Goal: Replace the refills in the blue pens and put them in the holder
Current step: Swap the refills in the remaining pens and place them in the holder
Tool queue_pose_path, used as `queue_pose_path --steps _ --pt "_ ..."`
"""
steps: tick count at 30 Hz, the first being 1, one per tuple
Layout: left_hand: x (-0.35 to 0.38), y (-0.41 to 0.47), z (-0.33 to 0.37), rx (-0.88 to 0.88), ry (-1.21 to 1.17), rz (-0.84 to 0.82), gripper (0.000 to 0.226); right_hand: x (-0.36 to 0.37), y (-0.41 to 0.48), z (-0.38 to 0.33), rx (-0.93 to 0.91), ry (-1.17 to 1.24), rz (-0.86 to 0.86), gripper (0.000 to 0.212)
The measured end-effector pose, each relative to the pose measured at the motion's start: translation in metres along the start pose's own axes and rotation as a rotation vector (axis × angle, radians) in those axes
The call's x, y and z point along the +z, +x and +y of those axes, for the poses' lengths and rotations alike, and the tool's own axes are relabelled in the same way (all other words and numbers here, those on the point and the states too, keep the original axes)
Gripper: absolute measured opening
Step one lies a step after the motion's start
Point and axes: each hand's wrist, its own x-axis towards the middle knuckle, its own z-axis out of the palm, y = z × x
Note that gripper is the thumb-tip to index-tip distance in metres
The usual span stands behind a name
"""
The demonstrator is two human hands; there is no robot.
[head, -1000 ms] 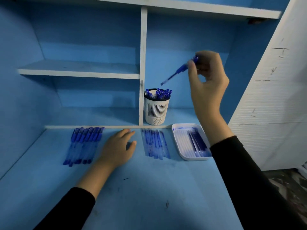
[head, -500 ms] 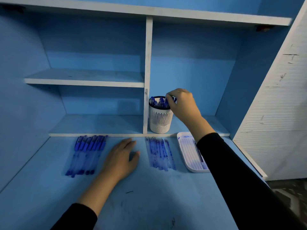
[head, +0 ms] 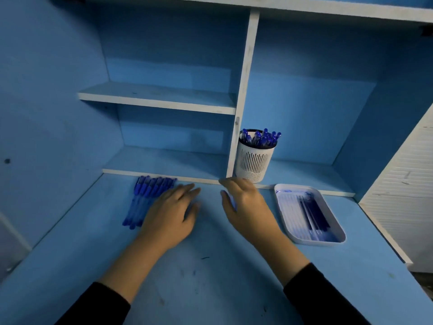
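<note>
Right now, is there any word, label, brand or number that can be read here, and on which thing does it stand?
No text can be read.
Row of pens: any print on the barrels is too small and blurred.
White holder: no label shows.
White tray: no marking shows.

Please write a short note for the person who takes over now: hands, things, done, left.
Left hand: open, resting on the desk at the row of pens.
Right hand: open, empty, low before the holder.
Done: several pens stand in the holder.
Left: the row of pens; refills lie in the tray, right of the hands.
</note>
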Motion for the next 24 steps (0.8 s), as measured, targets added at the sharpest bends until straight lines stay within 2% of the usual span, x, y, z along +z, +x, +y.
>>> queue_pose_path --steps 4,8,15,18,24 --pt "-0.015 -0.014 -0.036 -0.06 0.05 0.045 0.056 0.035 -0.011 -0.021 -0.027 0.035 -0.192 0.031" --pt "-0.021 -0.027 -0.065 -0.118 0.054 0.013 0.065 0.056 -0.002 -0.037 -0.04 0.066 -0.325 0.038" --pt "-0.015 -0.031 -0.075 -0.232 -0.171 0.019 0.058 0.079 0.016 -0.054 -0.042 0.184 -0.315 0.037" --pt "-0.013 -0.031 -0.077 -0.249 -0.175 -0.017 0.048 0.084 0.016 -0.052 -0.05 0.21 -0.302 0.033" --pt "-0.014 -0.031 -0.075 -0.259 -0.161 -0.039 0.049 0.082 0.017 -0.044 0.053 0.287 -0.267 0.026"
